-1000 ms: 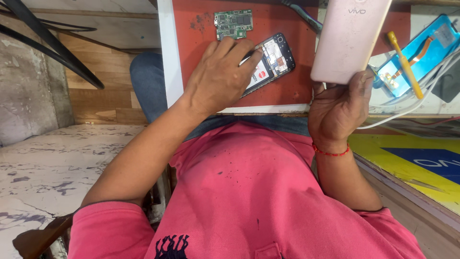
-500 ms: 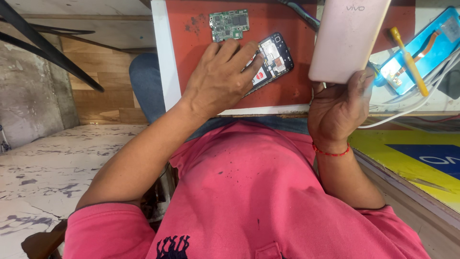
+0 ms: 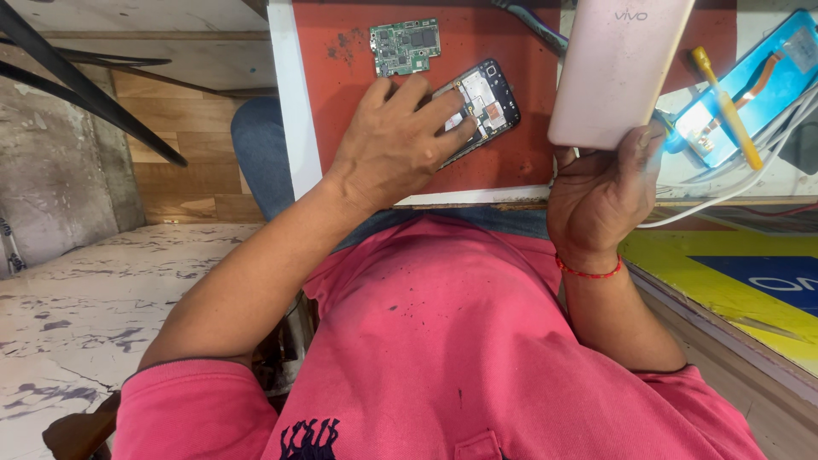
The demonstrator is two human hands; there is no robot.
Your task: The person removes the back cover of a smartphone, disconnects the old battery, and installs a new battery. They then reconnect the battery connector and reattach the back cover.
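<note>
Opened phone (image 3: 481, 100), black frame, back cover off, lies tilted on the red mat (image 3: 498, 162) at the near edge of the white-bordered bench; internal parts and a small yellow-and-red patch are exposed.

Nearest the camera: pink shirt (image 3: 452, 341) fills the lower frame, a blue-jeaned knee (image 3: 260, 149) shows left of the bench.

Left hand (image 3: 396, 145): palm down, fingers spread and curved over the lower half of the opened phone, fingertips pressing on its body. Contact from above; whether the fingers wrap its edges cannot be told.

Right hand (image 3: 601, 192): red thread band on the wrist, fingers closed firmly around the lower end of a pale pink phone back cover (image 3: 618, 72), held upright above the bench edge, plain outer side toward the camera.

Further out: green circuit board (image 3: 406, 46) lies on the mat just beyond the left hand, apart from the opened phone. To the right, a blue-lit phone panel (image 3: 780, 64) with an orange flex strip lies on the bench; a yellow-handled tool (image 3: 726, 106) rests across it. White cables (image 3: 750, 179) run near the right hand. A dark tool (image 3: 528, 19) lies at the far mat edge.
</note>
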